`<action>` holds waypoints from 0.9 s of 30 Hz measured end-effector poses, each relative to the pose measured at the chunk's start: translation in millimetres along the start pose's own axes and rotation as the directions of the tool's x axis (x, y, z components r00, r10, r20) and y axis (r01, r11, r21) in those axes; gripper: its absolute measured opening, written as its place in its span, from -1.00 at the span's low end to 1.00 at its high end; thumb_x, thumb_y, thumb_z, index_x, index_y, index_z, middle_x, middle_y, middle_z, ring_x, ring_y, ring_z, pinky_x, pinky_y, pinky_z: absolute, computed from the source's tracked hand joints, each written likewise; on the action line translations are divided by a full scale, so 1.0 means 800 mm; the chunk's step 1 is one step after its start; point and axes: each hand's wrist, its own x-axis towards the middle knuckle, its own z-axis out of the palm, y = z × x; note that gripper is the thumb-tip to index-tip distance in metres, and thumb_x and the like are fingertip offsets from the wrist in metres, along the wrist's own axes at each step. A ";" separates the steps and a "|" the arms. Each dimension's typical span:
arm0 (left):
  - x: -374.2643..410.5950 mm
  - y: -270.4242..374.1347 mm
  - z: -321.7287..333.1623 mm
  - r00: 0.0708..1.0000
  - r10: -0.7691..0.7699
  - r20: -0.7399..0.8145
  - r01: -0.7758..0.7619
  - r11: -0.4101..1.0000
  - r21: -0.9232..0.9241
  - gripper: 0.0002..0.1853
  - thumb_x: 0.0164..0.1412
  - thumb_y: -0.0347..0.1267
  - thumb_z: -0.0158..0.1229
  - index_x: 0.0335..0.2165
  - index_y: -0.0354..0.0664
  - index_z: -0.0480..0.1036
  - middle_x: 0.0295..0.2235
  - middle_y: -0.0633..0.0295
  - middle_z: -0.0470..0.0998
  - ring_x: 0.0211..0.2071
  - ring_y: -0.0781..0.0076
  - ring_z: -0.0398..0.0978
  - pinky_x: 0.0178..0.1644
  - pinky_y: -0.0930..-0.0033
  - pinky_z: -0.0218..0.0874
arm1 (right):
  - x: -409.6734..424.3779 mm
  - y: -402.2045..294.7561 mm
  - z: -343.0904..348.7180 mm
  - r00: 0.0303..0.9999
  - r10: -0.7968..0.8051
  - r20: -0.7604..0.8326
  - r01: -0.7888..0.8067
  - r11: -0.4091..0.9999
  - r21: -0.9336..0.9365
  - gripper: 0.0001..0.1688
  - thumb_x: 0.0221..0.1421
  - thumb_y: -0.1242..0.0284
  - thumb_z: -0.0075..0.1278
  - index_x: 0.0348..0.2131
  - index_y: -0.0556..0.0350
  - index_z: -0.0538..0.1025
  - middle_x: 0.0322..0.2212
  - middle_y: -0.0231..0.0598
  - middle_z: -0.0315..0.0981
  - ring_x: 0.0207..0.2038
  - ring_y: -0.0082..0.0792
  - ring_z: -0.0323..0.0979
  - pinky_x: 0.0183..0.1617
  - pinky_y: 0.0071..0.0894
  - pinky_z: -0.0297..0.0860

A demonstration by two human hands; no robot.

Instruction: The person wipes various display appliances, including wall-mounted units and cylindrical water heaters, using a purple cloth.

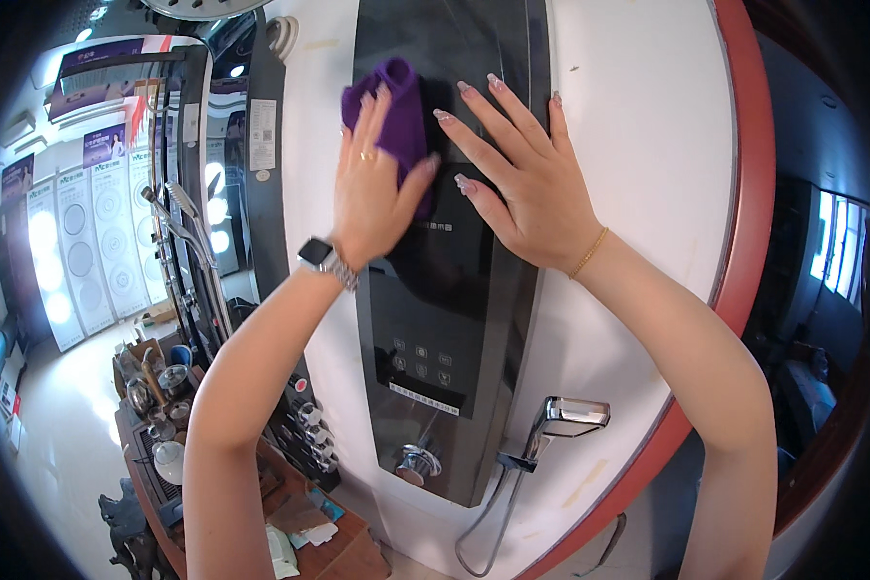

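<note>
A tall black glossy panel water heater [428, 304] is mounted on the white wall board before me. My left hand [370, 192], with a watch at the wrist, presses a folded purple cloth [409, 123] against its upper left part. The cloth bunches up above the fingertips and shows beside the thumb. Fingers spread, my right hand [533, 177] rests across the panel's right edge and holds nothing. Lower on the panel are touch icons, a strip bearing writing [424, 399] and a chrome knob [418, 464].
A chrome hand shower [573, 417] with a looped hose [464, 547] hangs at the lower right. Chrome knobs [319, 435] line a dark shower panel on the left. Below it, a wooden table [341, 544] carries papers and glassware. A red border [750, 181] edges the board.
</note>
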 end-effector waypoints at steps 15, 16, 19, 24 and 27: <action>-0.075 0.038 -0.034 0.992 0.000 0.126 0.012 0.995 -0.095 -0.28 -0.10 -0.29 0.27 0.10 -0.10 0.29 0.02 0.00 0.25 0.09 -0.07 0.13 0.17 0.01 -0.08 | 0.000 0.000 -0.004 1.000 -0.008 0.010 0.008 1.000 -0.013 -0.43 0.15 0.25 -0.08 0.16 -0.23 0.29 0.20 -0.28 0.12 0.31 -0.21 -0.06 0.24 0.36 -0.12; -0.067 0.040 -0.031 0.994 0.013 0.104 -0.009 0.999 -0.042 -0.26 -0.10 -0.29 0.26 0.12 -0.09 0.27 0.04 -0.01 0.23 0.11 -0.08 0.11 0.19 0.01 -0.09 | 0.001 -0.001 -0.004 1.000 -0.005 0.008 0.005 1.000 -0.010 -0.43 0.15 0.25 -0.08 0.16 -0.22 0.30 0.20 -0.28 0.12 0.30 -0.21 -0.06 0.24 0.36 -0.11; -0.060 0.039 -0.018 0.995 0.003 0.096 -0.003 1.000 -0.003 -0.25 -0.06 -0.31 0.19 0.17 -0.04 0.21 0.21 -0.06 0.06 0.25 -0.15 -0.09 0.25 -0.13 -0.21 | 0.003 -0.002 -0.004 1.000 -0.013 0.003 0.013 1.000 -0.003 -0.44 0.15 0.25 -0.08 0.15 -0.22 0.31 0.20 -0.27 0.14 0.30 -0.20 -0.05 0.24 0.36 -0.11; -0.071 0.025 -0.007 0.992 0.027 0.124 -0.034 0.998 0.050 -0.30 -0.04 -0.28 0.16 0.15 -0.02 0.27 0.29 -0.05 -0.07 0.31 -0.26 -0.23 0.22 -0.33 -0.25 | 0.005 -0.004 -0.001 1.000 -0.015 -0.006 0.015 1.000 -0.017 -0.44 0.16 0.24 -0.09 0.15 -0.23 0.31 0.19 -0.27 0.14 0.30 -0.20 -0.05 0.25 0.36 -0.12; -0.076 0.034 -0.013 0.987 0.086 0.135 -0.084 0.996 -0.022 -0.31 -0.03 -0.25 0.14 0.15 0.03 0.28 0.29 -0.04 -0.03 0.30 -0.25 -0.17 0.23 -0.31 -0.25 | 0.001 -0.001 0.000 1.000 -0.013 0.002 0.013 1.000 -0.023 -0.44 0.17 0.23 -0.10 0.16 -0.23 0.30 0.19 -0.27 0.14 0.30 -0.20 -0.06 0.25 0.36 -0.14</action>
